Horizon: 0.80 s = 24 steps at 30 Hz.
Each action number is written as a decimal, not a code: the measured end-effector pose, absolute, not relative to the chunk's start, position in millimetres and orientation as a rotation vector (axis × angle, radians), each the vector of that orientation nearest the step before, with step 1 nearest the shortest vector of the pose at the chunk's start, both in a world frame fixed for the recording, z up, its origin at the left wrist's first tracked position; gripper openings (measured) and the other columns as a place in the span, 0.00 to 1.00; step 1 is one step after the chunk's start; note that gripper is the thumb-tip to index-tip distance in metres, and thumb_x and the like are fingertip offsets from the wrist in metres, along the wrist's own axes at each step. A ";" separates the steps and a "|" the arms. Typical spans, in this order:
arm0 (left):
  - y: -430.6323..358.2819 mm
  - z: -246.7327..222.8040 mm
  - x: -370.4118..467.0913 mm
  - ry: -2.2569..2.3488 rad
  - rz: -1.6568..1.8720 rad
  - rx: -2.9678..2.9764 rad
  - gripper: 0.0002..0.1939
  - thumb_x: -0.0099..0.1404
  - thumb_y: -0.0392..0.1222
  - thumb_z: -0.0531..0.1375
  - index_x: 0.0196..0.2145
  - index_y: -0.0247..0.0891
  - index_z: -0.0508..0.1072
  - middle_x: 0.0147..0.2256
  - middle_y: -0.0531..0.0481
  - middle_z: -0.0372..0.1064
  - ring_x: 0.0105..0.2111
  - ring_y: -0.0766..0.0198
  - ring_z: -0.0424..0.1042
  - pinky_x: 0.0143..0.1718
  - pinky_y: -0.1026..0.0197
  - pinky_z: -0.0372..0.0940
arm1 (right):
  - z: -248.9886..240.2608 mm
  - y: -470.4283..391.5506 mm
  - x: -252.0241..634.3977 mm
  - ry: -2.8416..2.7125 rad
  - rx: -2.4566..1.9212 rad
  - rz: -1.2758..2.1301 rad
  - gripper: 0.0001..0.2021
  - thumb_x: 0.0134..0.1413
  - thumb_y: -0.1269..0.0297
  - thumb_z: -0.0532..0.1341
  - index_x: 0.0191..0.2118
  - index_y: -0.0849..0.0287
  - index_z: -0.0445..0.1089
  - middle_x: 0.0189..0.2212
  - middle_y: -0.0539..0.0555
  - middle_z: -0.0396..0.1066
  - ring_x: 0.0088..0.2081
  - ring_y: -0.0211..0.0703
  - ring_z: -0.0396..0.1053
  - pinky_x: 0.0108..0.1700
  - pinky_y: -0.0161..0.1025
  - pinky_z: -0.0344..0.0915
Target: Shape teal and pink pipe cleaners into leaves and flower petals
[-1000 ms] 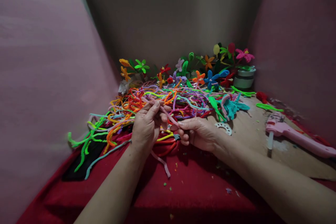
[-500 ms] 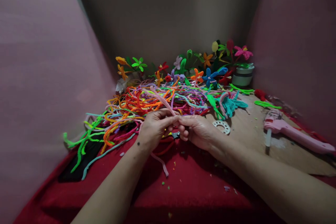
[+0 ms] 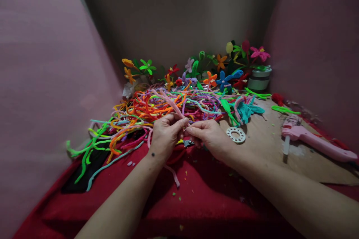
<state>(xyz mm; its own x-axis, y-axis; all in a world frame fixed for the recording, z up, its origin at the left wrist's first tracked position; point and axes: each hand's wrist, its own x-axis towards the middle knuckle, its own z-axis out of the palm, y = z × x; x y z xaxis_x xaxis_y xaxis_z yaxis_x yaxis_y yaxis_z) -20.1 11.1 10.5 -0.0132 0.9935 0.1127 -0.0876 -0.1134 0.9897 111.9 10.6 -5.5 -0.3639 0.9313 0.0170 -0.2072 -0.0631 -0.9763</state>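
Observation:
A light pink pipe cleaner (image 3: 173,105) is pinched between both hands, its upper part slanting up and left over the pile. My left hand (image 3: 166,133) is closed on it with thumb and forefinger. Close beside, my right hand (image 3: 207,134) grips its lower end, fingertips almost touching the left thumb. Behind the hands spreads a tangled heap of coloured pipe cleaners (image 3: 143,106). Partly hidden below the fingers lies a small tool with a dark metal head and a yellow part (image 3: 188,143). Another pale pink strand (image 3: 172,175) lies on the red cloth.
A pink glue gun (image 3: 316,142) rests on a brown board (image 3: 260,149) at right, near a white ring with holes (image 3: 236,135). Pipe-cleaner flowers (image 3: 223,81) and a pale pot (image 3: 260,79) stand at the back. A black flat object (image 3: 74,177) lies left on the red cloth (image 3: 112,209).
My right hand has shifted slightly left and down, its fingers now lower against the left hand's. Both hands still pinch the pink pipe cleaner.

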 end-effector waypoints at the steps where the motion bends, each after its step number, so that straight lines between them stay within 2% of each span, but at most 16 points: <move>1: 11.7 11.0 -21.8 1.062 1.321 1.201 0.10 0.50 0.40 0.65 0.23 0.33 0.69 0.15 0.57 0.62 0.14 0.75 0.57 0.15 0.71 0.52 | -5.8 11.5 112.6 -1.191 -0.792 1.742 0.10 0.49 0.64 0.60 0.21 0.64 0.69 0.16 0.48 0.62 0.17 0.30 0.56 0.20 0.31 0.51; 4: 12.3 13.9 -28.1 0.963 1.258 1.144 0.09 0.51 0.40 0.65 0.24 0.33 0.69 0.16 0.57 0.61 0.15 0.77 0.57 0.17 0.72 0.53 | -8.1 14.2 114.0 -0.817 -0.543 2.159 0.09 0.54 0.67 0.54 0.29 0.65 0.69 0.21 0.51 0.65 0.20 0.31 0.61 0.24 0.31 0.59; 7: 10.9 17.4 -30.8 0.941 1.190 1.132 0.08 0.52 0.39 0.64 0.25 0.32 0.69 0.19 0.54 0.64 0.16 0.77 0.57 0.18 0.72 0.53 | -11.6 15.0 113.7 -0.614 -0.400 2.306 0.07 0.55 0.73 0.53 0.32 0.65 0.68 0.22 0.51 0.65 0.21 0.29 0.61 0.25 0.29 0.60; 13: 10.4 17.9 -29.3 0.949 1.193 1.170 0.09 0.51 0.39 0.65 0.25 0.32 0.70 0.19 0.54 0.66 0.16 0.76 0.58 0.17 0.72 0.53 | -14.7 13.5 111.6 -0.565 -0.393 2.262 0.06 0.55 0.75 0.54 0.32 0.65 0.68 0.21 0.51 0.66 0.23 0.31 0.64 0.27 0.30 0.65; 24: 5.5 15.6 -25.5 0.999 1.249 1.236 0.07 0.53 0.38 0.63 0.26 0.33 0.69 0.16 0.56 0.62 0.15 0.75 0.59 0.18 0.71 0.55 | -13.6 10.3 109.4 -0.705 -0.447 2.169 0.02 0.44 0.78 0.60 0.27 0.68 0.69 0.19 0.49 0.65 0.20 0.28 0.61 0.23 0.28 0.61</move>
<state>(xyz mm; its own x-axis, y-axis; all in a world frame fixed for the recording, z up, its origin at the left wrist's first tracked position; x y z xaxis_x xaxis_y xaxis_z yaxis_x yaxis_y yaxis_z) -25.5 5.5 15.6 0.1016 0.9901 0.0971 -0.1229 -0.0844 0.9888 109.4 10.3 -13.6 -0.6217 0.7791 -0.0810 -0.5824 -0.5290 -0.6172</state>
